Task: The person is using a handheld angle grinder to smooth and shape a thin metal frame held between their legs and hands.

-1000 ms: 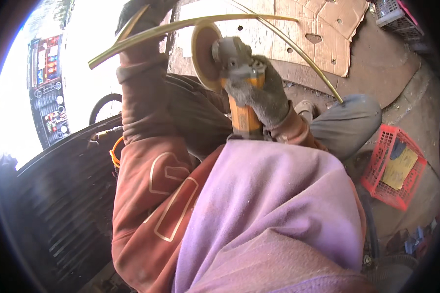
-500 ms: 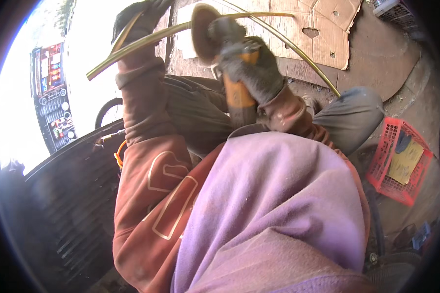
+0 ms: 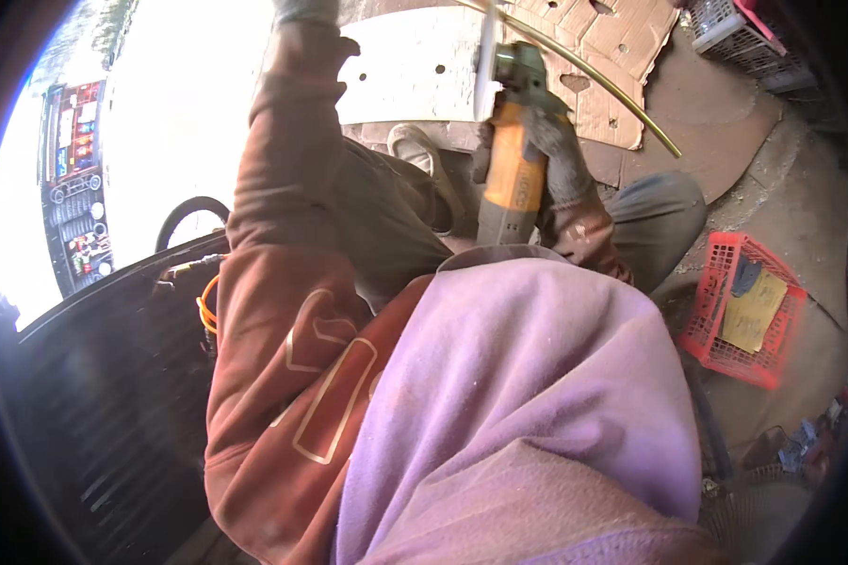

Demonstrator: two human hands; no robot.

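My right hand (image 3: 558, 155), in a dirty grey glove, is wrapped round an angle grinder (image 3: 515, 174) with an orange-yellow body and a dark gear head. Its disc (image 3: 486, 66) shows nearly edge-on as a pale, blurred strip. Beyond the grinder, a curved brass-coloured tube (image 3: 598, 80) runs from the upper edge down to the right, apart from my hand. At the upper edge my gloved left hand (image 3: 306, 9) is mostly cut off. Its fingers lie outside the picture, so anything it holds is hidden.
Flattened cardboard (image 3: 622, 42) and a white board (image 3: 405, 66) lie on the floor ahead. A red plastic crate (image 3: 740, 311) with papers stands at right, a grey crate (image 3: 744, 42) at far right. A dark ribbed panel (image 3: 113, 405) and an orange cable (image 3: 207, 306) are at left.
The left hand has gone up to the picture's edge; the brass-coloured tube it held is no longer visible. The grinder has swung right and turned more upright, its disc now edge-on.
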